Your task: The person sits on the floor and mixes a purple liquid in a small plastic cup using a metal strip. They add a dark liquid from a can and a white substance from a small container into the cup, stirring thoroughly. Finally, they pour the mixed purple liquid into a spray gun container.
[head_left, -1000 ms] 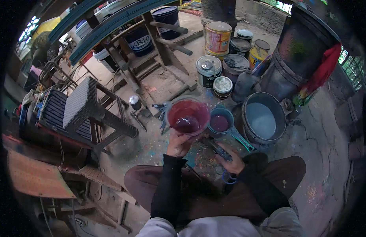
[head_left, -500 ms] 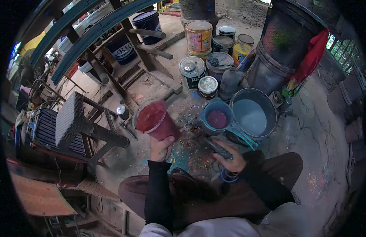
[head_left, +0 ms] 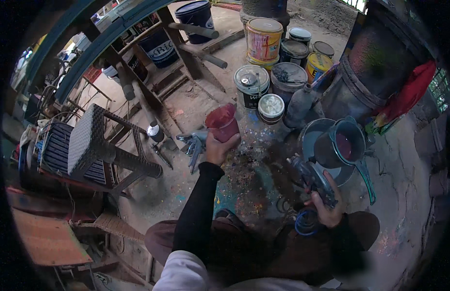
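Note:
My left hand [head_left: 222,147], arm stretched forward, is wrapped round a red-stained plastic cup [head_left: 227,127] whose mouth faces up and away. My right hand [head_left: 327,201] grips a grey spray gun [head_left: 312,175], partly blurred, in front of a round basin [head_left: 308,133]. A blue hose [head_left: 306,223] loops below that hand. Over the basin sits a blue-green dipper [head_left: 327,150] with purplish liquid inside, its long handle pointing toward me. Another spray gun [head_left: 193,144] lies on the floor left of the cup.
Several paint buckets [head_left: 263,41] and a grey bottle [head_left: 298,104] stand ahead. A dark drum [head_left: 363,80] with a red cloth [head_left: 419,92] is at the right. On the left are a woven stool [head_left: 91,143], a wooden frame [head_left: 188,63] and a small white-topped bottle [head_left: 156,132].
My left hand has carried the cup forward and right, farther from me. My right hand has shifted right with the spray gun. The dipper has moved from the basin's left side to over it.

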`<state>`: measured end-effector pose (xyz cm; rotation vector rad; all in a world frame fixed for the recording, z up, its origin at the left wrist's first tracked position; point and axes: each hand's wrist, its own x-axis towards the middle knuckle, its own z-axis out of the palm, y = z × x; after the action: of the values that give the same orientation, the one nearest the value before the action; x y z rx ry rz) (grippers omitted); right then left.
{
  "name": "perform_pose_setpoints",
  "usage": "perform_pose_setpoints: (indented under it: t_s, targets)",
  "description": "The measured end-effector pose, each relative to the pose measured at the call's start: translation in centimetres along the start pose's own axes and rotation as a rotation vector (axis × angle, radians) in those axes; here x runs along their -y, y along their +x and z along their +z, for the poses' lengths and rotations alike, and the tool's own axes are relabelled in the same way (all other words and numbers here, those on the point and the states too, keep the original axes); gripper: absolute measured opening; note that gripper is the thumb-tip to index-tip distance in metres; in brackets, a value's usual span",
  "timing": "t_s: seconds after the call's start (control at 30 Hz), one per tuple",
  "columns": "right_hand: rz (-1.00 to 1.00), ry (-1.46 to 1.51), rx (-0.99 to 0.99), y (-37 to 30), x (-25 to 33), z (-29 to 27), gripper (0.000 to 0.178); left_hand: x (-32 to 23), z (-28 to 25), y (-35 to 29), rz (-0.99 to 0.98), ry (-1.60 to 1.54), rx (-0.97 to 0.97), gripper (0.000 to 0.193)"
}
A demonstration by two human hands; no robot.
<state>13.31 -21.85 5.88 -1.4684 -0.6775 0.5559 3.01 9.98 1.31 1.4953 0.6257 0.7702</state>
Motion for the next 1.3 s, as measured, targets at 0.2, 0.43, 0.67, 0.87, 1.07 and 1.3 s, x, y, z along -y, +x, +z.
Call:
perform_pose_setpoints:
  t_s: [0.2, 0.43, 0.67, 0.87, 1.07, 1.3]
  targets:
    - [0.027, 0.113, -0.087, 0.2, -2.3, 0.0, 0.051, 11.3, 1.5, 7.2, 0.051, 0.235, -0.009, 0.056]
    - [-0.008, 0.04, -0.004, 1.3, -5.4, -1.2, 0.048, 24.9, 4.4, 15.1, -0.016, 0.112, -0.168, 0.059]
    - [0.095, 0.0, 0.05, 3.9, -3.9, -1.3, 0.049, 31.1, 6.7, 20.1, 0.13, 0.147, -0.198, 0.053]
    - [0.086, 0.016, -0.023, 2.9, -4.9, -1.7, 0.053, 31.1, 8.3, 20.9, 0.105, 0.12, -0.18, 0.068]
    - [0.079, -0.038, 0.071, 1.9, -4.9, -2.8, 0.054, 30.3, 7.5, 19.1, 0.066, 0.252, -0.107, 0.081]
    - [0.052, -0.41, -0.023, 1.2, -4.6, -1.4, 0.047, 21.5, 8.6, 9.5, -0.34, 0.14, -0.345, 0.074]
